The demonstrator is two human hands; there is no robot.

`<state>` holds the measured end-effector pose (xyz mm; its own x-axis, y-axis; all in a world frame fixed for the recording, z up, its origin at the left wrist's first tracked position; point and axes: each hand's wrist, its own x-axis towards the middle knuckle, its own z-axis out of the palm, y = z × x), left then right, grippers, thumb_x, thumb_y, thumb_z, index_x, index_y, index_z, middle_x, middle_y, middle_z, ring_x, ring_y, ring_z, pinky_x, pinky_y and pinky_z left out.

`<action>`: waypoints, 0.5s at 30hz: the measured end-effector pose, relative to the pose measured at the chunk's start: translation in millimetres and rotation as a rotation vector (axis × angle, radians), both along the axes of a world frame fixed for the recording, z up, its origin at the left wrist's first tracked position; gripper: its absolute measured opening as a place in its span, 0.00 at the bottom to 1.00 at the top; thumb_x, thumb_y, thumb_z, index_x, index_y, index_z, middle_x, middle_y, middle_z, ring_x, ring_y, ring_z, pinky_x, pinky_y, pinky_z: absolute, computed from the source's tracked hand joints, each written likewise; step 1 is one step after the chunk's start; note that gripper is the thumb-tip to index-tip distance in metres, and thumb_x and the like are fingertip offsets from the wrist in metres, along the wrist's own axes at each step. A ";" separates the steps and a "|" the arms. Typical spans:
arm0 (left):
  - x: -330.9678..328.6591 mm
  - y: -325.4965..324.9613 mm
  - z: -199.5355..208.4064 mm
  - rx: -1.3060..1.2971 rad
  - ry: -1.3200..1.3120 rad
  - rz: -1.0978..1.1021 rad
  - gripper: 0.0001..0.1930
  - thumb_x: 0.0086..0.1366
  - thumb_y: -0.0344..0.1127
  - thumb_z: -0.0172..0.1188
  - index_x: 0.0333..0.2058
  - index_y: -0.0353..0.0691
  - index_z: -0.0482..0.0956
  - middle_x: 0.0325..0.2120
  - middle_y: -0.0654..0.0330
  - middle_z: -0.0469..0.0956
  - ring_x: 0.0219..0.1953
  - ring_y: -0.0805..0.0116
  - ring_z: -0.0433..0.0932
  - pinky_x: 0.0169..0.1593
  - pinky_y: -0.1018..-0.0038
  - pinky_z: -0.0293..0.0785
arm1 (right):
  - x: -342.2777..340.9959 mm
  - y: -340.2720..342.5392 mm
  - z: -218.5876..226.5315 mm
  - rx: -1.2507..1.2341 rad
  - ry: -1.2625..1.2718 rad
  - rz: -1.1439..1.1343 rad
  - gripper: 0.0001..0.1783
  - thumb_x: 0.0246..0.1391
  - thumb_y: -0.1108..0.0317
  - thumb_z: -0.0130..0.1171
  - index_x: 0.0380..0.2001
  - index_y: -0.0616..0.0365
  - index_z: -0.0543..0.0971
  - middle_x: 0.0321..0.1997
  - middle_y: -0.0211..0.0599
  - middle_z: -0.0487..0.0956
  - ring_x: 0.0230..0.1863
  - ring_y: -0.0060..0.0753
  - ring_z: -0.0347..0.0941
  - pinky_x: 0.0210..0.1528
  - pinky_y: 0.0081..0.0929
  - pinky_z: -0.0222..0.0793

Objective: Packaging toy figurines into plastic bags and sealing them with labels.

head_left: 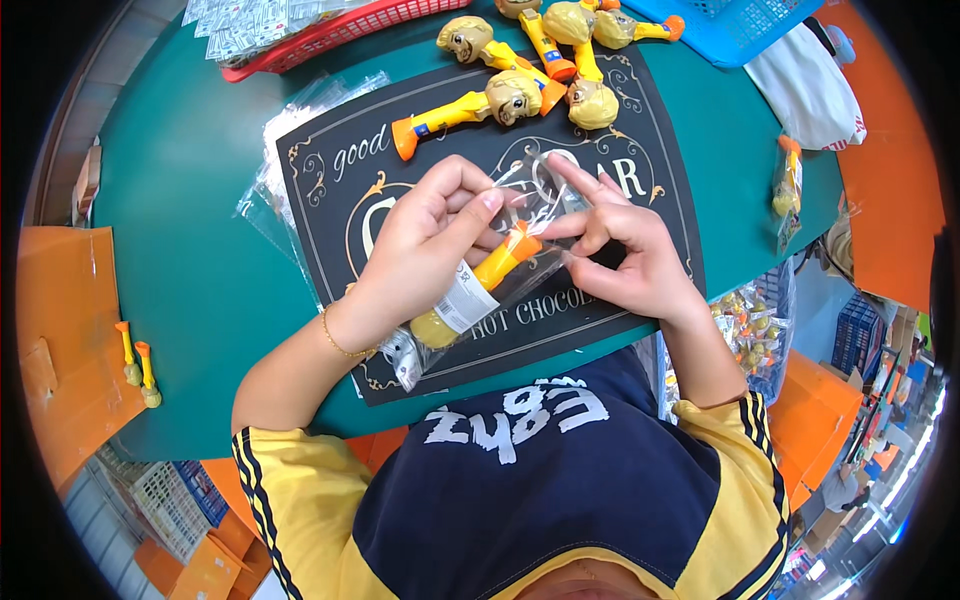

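Over the black printed mat (330, 230), a clear plastic bag (545, 205) holds a yellow toy figure (497, 270) with an orange base. It lies slanted, base toward the bag's mouth and rounded head at the lower left, with a white label (468, 300) around its middle. My left hand (425, 235) pinches the bag near its upper end, thumb against the fingers. My right hand (630, 255) has the opposite side of the bag's mouth between its fingers; some fingers reach out over the film. A silvery crumpled packet (402, 358) shows below my left wrist.
Several unbagged yellow figures (515, 97) lie at the mat's far edge. Behind stand a red basket (330, 40) of printed packets and a blue basket (720, 30). Flat clear bags (285, 140) stick out left of the mat. A bagged figure (787, 180) lies at the table's right.
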<state>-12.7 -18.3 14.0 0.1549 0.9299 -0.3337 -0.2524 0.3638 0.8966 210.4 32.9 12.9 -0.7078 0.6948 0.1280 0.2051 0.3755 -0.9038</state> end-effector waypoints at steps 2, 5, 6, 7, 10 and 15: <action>-0.5 2.7 2.1 -0.035 0.021 -0.005 0.05 0.71 0.32 0.49 0.38 0.37 0.69 0.36 0.61 0.79 0.31 0.81 0.76 0.34 0.82 0.73 | 2.1 0.9 -0.4 0.001 -0.010 0.049 0.12 0.43 0.78 0.59 0.18 0.53 0.66 0.41 0.33 0.84 0.70 0.52 0.54 0.68 0.62 0.28; -13.9 7.5 4.8 -0.061 0.108 -0.146 0.05 0.70 0.33 0.50 0.37 0.38 0.69 0.35 0.61 0.80 0.31 0.80 0.78 0.33 0.82 0.74 | -0.4 3.3 2.9 -0.019 -0.078 0.066 0.11 0.44 0.77 0.58 0.18 0.53 0.66 0.39 0.32 0.84 0.70 0.50 0.55 0.69 0.61 0.27; -18.2 8.8 6.9 -0.047 0.167 -0.295 0.06 0.70 0.34 0.51 0.37 0.38 0.69 0.35 0.61 0.80 0.31 0.79 0.79 0.33 0.82 0.74 | -0.7 2.8 2.8 -0.024 -0.075 0.068 0.11 0.44 0.77 0.58 0.18 0.53 0.66 0.39 0.32 0.84 0.70 0.50 0.55 0.69 0.61 0.27; -19.6 10.2 16.8 -0.084 0.241 -0.357 0.07 0.70 0.35 0.51 0.36 0.38 0.70 0.34 0.60 0.81 0.29 0.77 0.80 0.31 0.82 0.74 | -0.7 2.4 2.5 -0.020 -0.129 0.045 0.11 0.45 0.77 0.58 0.18 0.53 0.66 0.38 0.31 0.84 0.70 0.48 0.55 0.69 0.62 0.27; -19.0 14.1 17.5 -0.103 0.246 -0.298 0.07 0.70 0.36 0.49 0.36 0.38 0.69 0.35 0.59 0.81 0.29 0.77 0.80 0.30 0.82 0.73 | 3.0 1.8 -1.6 0.028 -0.195 0.018 0.07 0.46 0.76 0.57 0.22 0.53 0.69 0.37 0.28 0.84 0.70 0.45 0.56 0.70 0.61 0.26; -19.3 12.3 0.0 -0.056 0.190 -0.277 0.08 0.71 0.37 0.47 0.38 0.39 0.67 0.38 0.55 0.81 0.31 0.74 0.81 0.30 0.81 0.73 | 0.4 -3.4 7.4 -0.056 -0.134 -0.046 0.25 0.46 0.73 0.61 0.51 0.55 0.71 0.36 0.26 0.84 0.69 0.40 0.57 0.71 0.53 0.26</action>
<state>-32.0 -6.0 14.0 0.3293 0.8406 -0.4300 0.0324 0.4450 0.8949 210.8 29.6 20.3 -0.6830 0.7304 -0.0048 0.3409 0.3130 -0.8865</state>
